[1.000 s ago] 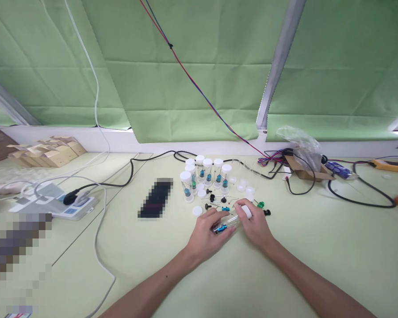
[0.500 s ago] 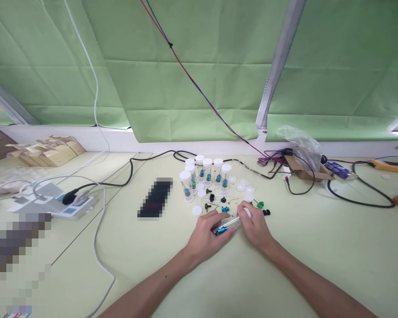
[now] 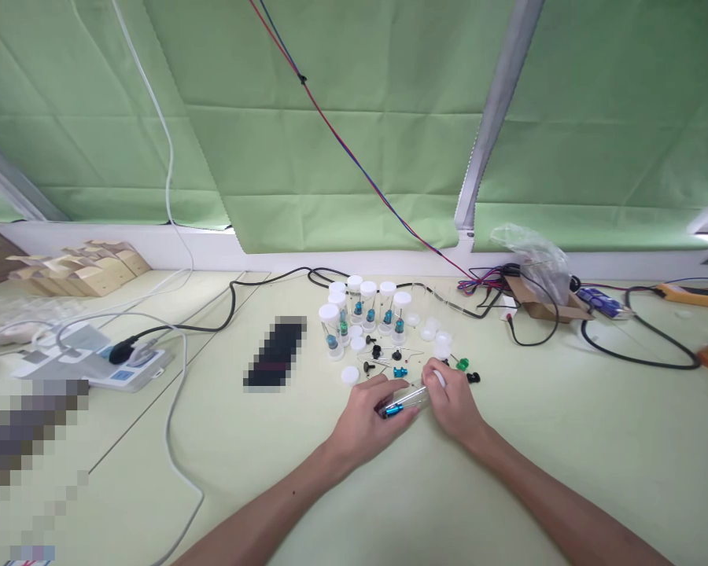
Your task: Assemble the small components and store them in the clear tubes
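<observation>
My left hand [image 3: 369, 417] grips a clear plastic vial [image 3: 411, 397] lying sideways, with a blue metal part [image 3: 394, 409] inside its near end. My right hand [image 3: 455, 402] is closed on the vial's far end, pressing a white cap [image 3: 439, 379] against it. Both hands hover just above the pale green table [image 3: 566, 440]. Behind them stand several capped vials [image 3: 363, 310] holding blue parts. Loose white caps [image 3: 350, 375], small black parts [image 3: 376, 351], another blue part [image 3: 400, 372] and a green part [image 3: 462, 364] lie scattered around.
A blurred dark object [image 3: 274, 354] lies left of the vials. A power strip [image 3: 103, 362] with white and black cables sits at far left. Cardboard boxes [image 3: 76, 271], a small carton with a plastic bag [image 3: 534, 283] and coiled black wires [image 3: 637, 346] line the back.
My right hand has closed in slightly on the vial's end, covering more of the white cap. My left hand and the vial have barely shifted.
</observation>
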`<state>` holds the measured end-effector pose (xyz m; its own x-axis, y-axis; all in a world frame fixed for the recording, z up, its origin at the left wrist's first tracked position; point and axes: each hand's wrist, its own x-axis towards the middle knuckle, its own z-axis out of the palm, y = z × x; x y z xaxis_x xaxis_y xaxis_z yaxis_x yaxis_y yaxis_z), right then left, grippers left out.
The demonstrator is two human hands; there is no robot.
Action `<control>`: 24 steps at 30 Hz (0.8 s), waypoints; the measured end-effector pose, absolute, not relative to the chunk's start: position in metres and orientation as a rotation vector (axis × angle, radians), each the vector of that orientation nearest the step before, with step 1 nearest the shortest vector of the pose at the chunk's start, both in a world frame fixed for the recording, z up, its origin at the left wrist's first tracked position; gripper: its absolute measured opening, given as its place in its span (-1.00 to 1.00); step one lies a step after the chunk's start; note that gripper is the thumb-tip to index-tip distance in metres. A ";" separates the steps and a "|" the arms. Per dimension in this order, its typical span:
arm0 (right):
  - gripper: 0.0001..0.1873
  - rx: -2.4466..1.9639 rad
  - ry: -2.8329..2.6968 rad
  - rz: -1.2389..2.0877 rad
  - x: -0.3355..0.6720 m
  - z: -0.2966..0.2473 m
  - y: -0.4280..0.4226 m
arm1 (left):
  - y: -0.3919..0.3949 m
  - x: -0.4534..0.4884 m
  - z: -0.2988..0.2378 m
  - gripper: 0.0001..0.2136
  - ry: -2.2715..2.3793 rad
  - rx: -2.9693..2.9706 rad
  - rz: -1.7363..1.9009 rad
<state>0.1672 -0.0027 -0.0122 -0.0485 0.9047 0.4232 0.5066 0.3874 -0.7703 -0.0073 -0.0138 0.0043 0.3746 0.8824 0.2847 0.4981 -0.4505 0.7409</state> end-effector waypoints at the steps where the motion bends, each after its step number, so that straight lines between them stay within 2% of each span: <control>1: -0.74 -1.252 -1.701 0.524 0.167 -0.012 -0.002 | -0.014 -0.007 0.004 -0.77 1.186 2.091 0.916; 24: -0.73 -1.255 -1.739 0.544 0.169 -0.012 -0.001 | -0.015 -0.007 0.005 -0.78 1.189 2.095 0.906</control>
